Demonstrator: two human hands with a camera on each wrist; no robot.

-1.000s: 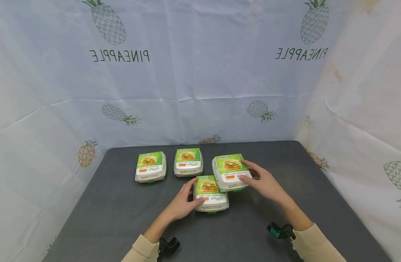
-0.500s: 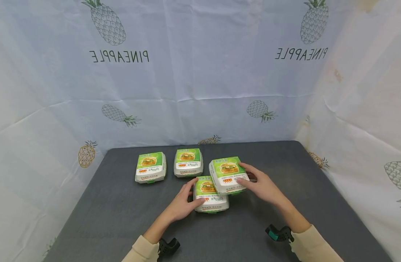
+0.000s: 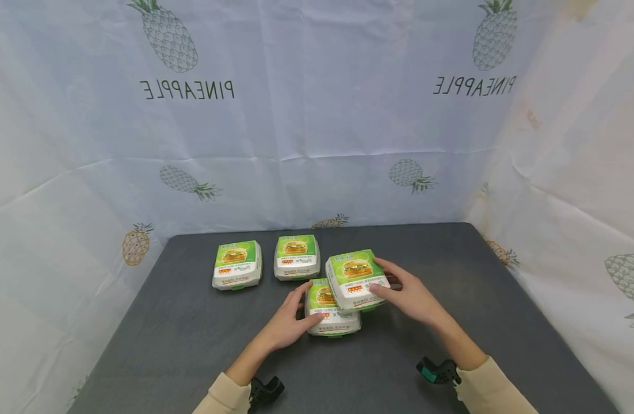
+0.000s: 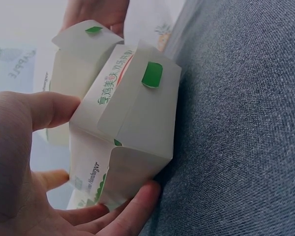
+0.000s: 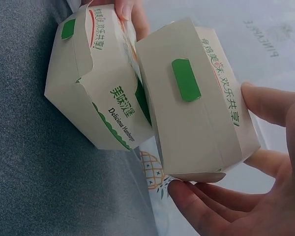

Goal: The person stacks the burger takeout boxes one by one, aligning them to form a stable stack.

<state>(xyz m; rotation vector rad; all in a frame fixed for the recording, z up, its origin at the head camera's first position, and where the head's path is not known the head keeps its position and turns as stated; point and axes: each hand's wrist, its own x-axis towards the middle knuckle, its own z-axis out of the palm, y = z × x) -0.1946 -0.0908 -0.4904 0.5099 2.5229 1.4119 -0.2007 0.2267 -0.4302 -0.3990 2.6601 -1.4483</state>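
My left hand (image 3: 288,324) grips the left side of a burger box (image 3: 333,324) that sits on the dark table. Its thumb lies on the box's top and the fingers curl round the side, as the left wrist view shows. My right hand (image 3: 411,292) holds a second burger box (image 3: 354,278) by its right side, thumb on the top edge and fingers beneath. This box is raised and tilted, and it overlaps the right part of the lower box's lid. In the right wrist view the held box (image 5: 196,108) leans against the lower one (image 5: 105,83).
Two more burger boxes stand apart behind: one at the far left (image 3: 237,265), another at the back middle (image 3: 297,257). The dark table (image 3: 182,345) ends at a pale pineapple-print cloth (image 3: 317,115), which hangs behind and at both sides.
My right hand has moved its box left and slightly toward me, so it covers more of the lower box. The left hand has stayed in place on its box.
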